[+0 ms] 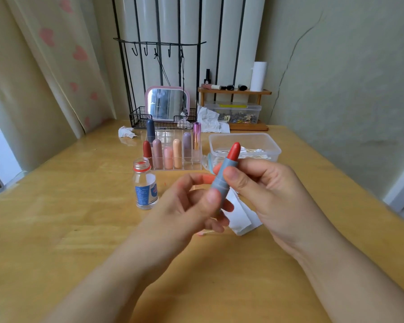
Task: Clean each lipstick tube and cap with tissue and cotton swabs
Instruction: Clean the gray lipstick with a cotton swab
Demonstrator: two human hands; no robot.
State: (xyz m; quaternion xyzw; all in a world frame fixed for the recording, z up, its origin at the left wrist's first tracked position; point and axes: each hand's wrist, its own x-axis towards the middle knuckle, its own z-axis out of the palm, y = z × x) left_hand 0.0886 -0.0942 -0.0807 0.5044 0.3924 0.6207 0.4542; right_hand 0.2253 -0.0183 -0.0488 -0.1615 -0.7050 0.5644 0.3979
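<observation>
An uncapped lipstick (pixel 224 176) with a grey-blue tube and red-orange bullet is held upright, tilted right, above the table. My right hand (pixel 261 190) grips its upper barrel with thumb and fingers. My left hand (pixel 191 206) pinches its base from below. A folded white tissue (pixel 240 215) lies on the table beneath my hands, and a used cotton swab (pixel 205 233) lies beside it. A clear box of cotton swabs (pixel 245 145) stands behind. Several capped lipsticks stand in a clear organizer (pixel 173 152).
An open small bottle (pixel 145 183) with a blue label stands left of my hands. Crumpled tissues (pixel 126 132) lie near the back, beside a wire basket with a pink mirror (pixel 167 103). A wooden shelf (pixel 234 92) with a storage box stands at the back right.
</observation>
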